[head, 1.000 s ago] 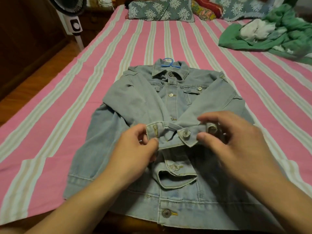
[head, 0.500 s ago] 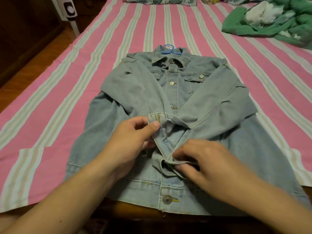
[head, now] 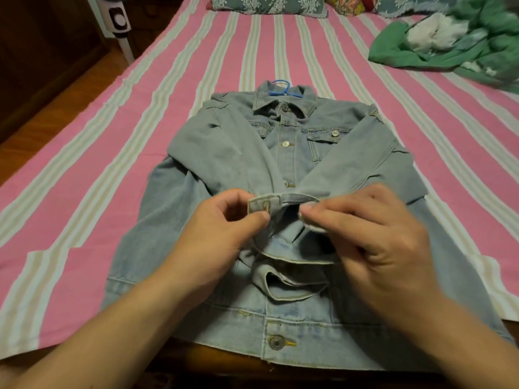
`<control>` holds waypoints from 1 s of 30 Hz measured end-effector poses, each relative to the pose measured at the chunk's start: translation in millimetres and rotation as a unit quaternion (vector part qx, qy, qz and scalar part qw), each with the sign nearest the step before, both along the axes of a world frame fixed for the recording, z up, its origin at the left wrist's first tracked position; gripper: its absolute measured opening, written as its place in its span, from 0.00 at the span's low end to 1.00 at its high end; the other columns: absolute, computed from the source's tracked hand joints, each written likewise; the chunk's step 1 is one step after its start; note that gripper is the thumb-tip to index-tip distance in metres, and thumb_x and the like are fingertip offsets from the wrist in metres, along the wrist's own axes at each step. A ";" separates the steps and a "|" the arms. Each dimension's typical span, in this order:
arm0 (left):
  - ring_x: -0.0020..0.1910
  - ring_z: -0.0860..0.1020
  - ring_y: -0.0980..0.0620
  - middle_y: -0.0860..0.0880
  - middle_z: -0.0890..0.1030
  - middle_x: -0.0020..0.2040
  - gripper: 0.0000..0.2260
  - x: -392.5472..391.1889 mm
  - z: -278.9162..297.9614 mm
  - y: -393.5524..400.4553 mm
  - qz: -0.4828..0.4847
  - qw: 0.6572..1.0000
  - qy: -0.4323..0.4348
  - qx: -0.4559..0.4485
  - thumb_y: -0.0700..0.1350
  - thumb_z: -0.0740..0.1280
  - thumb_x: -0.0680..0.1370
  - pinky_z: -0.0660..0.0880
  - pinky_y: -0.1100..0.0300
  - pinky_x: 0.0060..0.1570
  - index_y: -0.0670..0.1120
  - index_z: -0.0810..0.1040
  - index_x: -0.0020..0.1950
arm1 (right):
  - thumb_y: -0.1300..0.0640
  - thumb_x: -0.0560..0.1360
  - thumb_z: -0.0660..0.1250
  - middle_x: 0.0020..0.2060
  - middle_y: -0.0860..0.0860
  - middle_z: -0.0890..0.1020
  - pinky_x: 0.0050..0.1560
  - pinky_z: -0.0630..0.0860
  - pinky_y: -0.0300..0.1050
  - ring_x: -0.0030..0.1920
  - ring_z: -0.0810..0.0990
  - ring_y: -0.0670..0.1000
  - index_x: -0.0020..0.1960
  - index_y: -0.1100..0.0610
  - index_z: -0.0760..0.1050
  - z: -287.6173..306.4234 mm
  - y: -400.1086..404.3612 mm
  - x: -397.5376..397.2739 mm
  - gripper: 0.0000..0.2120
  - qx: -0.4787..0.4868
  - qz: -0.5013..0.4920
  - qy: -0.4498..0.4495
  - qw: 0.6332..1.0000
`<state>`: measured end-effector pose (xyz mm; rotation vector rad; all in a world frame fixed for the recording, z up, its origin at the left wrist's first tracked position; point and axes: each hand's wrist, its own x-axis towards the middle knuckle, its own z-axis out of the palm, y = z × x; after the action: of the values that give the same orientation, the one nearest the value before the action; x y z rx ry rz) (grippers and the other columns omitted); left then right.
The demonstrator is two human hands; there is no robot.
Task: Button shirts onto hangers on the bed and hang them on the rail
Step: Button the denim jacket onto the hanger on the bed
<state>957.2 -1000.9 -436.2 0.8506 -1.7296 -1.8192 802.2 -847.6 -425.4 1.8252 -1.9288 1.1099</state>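
A light blue denim jacket lies buttoned, front up, on the striped bed, both sleeves folded across its chest. A blue hanger pokes out of the collar. My left hand pinches one sleeve's cuff between thumb and fingers, just above the jacket's middle. My right hand pinches the other cuff right beside it, so the two cuffs meet between my hands. Another fold of cuff lies loose below them.
A green and white heap of clothes lies at the back right of the bed. Patterned pillows line the head end. A fan stand stands on the wooden floor to the left. The jacket's hem hangs at the bed's near edge.
My right hand has come up from the lower cuff to the upper one and now pinches it beside my left hand. My left hand kept its hold.
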 end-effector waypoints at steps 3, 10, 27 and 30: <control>0.39 0.78 0.55 0.51 0.81 0.37 0.10 -0.1 3.9 1.4 -0.010 0.999 0.016 -0.042 0.38 0.74 0.76 0.75 0.62 0.41 0.53 0.82 0.40 | 0.71 0.76 0.67 0.50 0.49 0.85 0.56 0.75 0.47 0.54 0.80 0.57 0.57 0.57 0.85 -1.3 -0.3 -1.0 0.15 0.006 0.079 -0.011 0.997; 0.44 0.81 0.51 0.48 0.83 0.42 0.05 0.5 9.4 8.3 -0.124 0.989 0.031 0.072 0.40 0.77 0.72 0.78 0.54 0.48 0.50 0.84 0.42 | 0.66 0.74 0.70 0.50 0.44 0.85 0.49 0.78 0.37 0.48 0.83 0.42 0.59 0.54 0.82 -6.5 0.0 9.3 0.15 0.066 0.097 -0.092 0.989; 0.34 0.78 0.58 0.49 0.81 0.36 0.03 4.6 11.8 -1.5 -0.215 0.975 -0.034 0.036 0.37 0.72 0.76 0.75 0.68 0.37 0.42 0.85 0.46 | 0.65 0.74 0.69 0.51 0.48 0.78 0.45 0.75 0.41 0.45 0.80 0.49 0.45 0.56 0.81 0.1 -3.8 -0.5 0.05 0.081 0.109 -0.106 0.985; 0.39 0.79 0.55 0.46 0.82 0.40 0.04 4.5 10.9 -4.8 -0.234 0.972 -0.033 0.012 0.44 0.75 0.75 0.77 0.63 0.43 0.45 0.85 0.47 | 0.64 0.73 0.68 0.59 0.47 0.77 0.49 0.75 0.40 0.51 0.81 0.49 0.46 0.55 0.78 -0.2 -3.7 -0.4 0.06 0.099 0.095 -0.114 0.984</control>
<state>961.7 -1005.7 -425.3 0.5444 -2.0879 -2.1278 801.8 -851.3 -425.6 2.1067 -2.0935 1.2761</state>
